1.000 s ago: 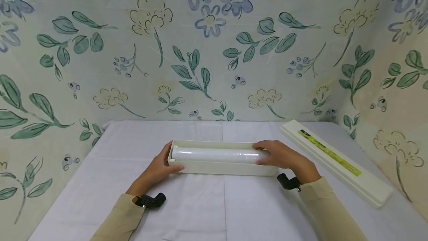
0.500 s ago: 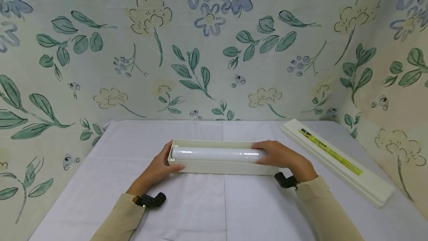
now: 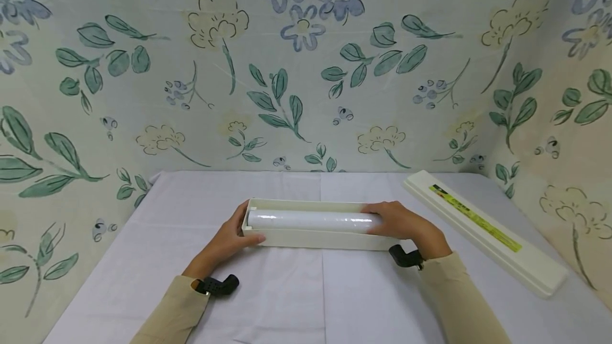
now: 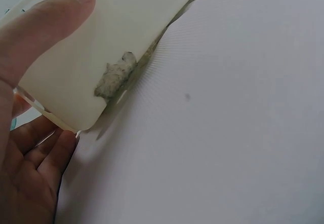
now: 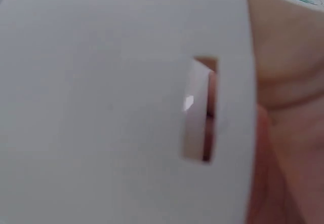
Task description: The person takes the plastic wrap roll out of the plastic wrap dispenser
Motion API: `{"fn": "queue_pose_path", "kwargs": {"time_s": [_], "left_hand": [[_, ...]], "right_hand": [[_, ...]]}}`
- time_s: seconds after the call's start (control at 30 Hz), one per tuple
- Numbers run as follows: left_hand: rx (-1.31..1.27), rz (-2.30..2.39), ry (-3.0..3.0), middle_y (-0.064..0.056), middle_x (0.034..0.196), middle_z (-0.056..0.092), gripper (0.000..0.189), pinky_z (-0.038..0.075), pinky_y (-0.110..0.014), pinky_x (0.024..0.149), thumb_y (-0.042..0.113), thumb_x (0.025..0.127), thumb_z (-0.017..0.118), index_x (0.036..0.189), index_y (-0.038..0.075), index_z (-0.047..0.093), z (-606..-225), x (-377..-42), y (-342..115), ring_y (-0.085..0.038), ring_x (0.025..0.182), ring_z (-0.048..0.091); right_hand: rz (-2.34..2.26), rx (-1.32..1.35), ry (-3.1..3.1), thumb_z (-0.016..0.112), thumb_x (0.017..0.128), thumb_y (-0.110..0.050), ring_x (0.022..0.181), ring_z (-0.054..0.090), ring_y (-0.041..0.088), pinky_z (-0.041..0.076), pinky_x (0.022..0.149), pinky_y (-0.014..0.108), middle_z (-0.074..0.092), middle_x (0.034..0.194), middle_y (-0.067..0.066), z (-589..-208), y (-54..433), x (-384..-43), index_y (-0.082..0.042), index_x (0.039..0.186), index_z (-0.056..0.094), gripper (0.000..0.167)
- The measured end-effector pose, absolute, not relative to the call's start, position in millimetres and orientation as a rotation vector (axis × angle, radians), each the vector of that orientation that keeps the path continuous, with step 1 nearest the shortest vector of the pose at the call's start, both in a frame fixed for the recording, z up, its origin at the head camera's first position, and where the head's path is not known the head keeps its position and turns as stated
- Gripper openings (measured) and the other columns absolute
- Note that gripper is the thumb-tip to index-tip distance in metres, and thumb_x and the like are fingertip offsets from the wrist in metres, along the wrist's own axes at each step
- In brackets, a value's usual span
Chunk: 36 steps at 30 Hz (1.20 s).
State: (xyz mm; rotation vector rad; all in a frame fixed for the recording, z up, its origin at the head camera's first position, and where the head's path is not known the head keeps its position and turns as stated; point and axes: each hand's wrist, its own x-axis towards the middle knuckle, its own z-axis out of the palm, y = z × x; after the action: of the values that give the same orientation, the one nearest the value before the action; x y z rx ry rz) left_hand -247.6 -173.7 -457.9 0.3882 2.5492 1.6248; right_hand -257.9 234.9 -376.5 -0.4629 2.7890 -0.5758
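Note:
A long off-white plastic box [image 3: 311, 240] lies lengthwise on the table, its top uncovered. Inside it sits a shiny roll of clear plastic wrap [image 3: 311, 220]. My left hand [image 3: 234, 235] grips the box's left end, thumb on the front wall and fingers behind the end; the left wrist view shows a ragged grey-beige patch [image 4: 116, 77] low on that wall. Over the right end, my right hand [image 3: 401, 221] holds the roll between thumb and fingers, hiding its tip. In the right wrist view, fingers show through a slot [image 5: 200, 110] in a white wall.
A long off-white lid [image 3: 487, 232] with a yellow label strip lies diagonally at the right of the table. White cloth [image 3: 268, 301] covers the table. A floral-patterned backdrop [image 3: 287, 78] stands behind and at the sides.
My right wrist and forearm have shifted slightly left. The box, the roll and my left hand's grip look the same.

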Motion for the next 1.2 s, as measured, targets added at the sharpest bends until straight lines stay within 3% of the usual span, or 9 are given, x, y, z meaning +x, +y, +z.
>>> {"fn": "queue_pose_path", "kwargs": {"time_s": [0.8,1.2], "left_hand": [[0.405,1.592,2.581,-0.003,0.150,0.036,0.103,0.029,-0.056,0.108,0.041,0.074,0.083,0.153,0.031,0.018,-457,-249,-174,-0.030,0.134,0.039],[0.396,1.603,2.565,-0.004,0.150,0.036,0.102,0.027,-0.057,0.110,0.039,0.074,0.083,0.153,0.030,0.018,-454,-248,-174,-0.031,0.135,0.038]], "right_hand": [[-0.755,-0.597,2.784,0.076,0.083,-0.033,0.095,0.058,0.020,0.051,0.083,0.040,0.063,0.119,0.004,-377,245,-259,-0.011,0.128,0.061,0.053],[-0.871,-0.666,2.808,0.080,0.078,-0.037,0.090,0.058,0.018,0.051,0.076,0.035,0.065,0.110,0.000,-367,249,-253,-0.015,0.120,0.065,0.050]]}}
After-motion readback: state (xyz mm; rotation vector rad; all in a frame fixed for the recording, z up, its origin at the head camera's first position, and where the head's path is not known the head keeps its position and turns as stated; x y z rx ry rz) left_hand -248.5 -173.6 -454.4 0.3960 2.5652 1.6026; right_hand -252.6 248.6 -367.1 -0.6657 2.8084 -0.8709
